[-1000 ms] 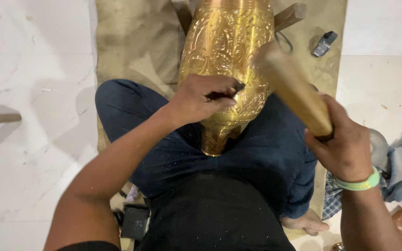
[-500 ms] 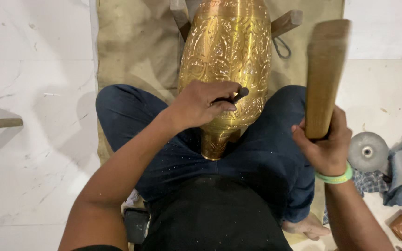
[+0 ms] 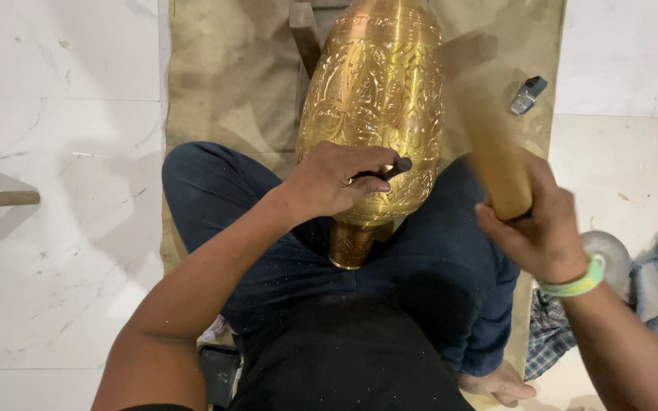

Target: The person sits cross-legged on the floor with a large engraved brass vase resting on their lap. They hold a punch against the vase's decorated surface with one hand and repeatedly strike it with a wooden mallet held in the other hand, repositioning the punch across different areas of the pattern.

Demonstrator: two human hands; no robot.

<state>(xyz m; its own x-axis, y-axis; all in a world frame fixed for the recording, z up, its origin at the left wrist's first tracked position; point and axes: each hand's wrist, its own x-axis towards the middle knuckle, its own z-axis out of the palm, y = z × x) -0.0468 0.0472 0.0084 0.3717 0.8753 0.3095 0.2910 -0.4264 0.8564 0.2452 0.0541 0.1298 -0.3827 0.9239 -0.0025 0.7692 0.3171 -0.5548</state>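
Right hand (image 3: pixel 540 228) at 3 o'clock, fingers wrapped on wooden mallet (image 3: pixel 493 156); mallet upright half a second ago, now tipped down toward punch, so mid-strike; left hand (image 3: pixel 334 181) pinches dark punch (image 3: pixel 387 170) on brass vase (image 3: pixel 375 114) across lap at 12; mallet head motion-blurred; vase top cut off.

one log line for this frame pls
left hand: holds dark punch on brass vase | right hand: grips blurred wooden mallet | vase across lap
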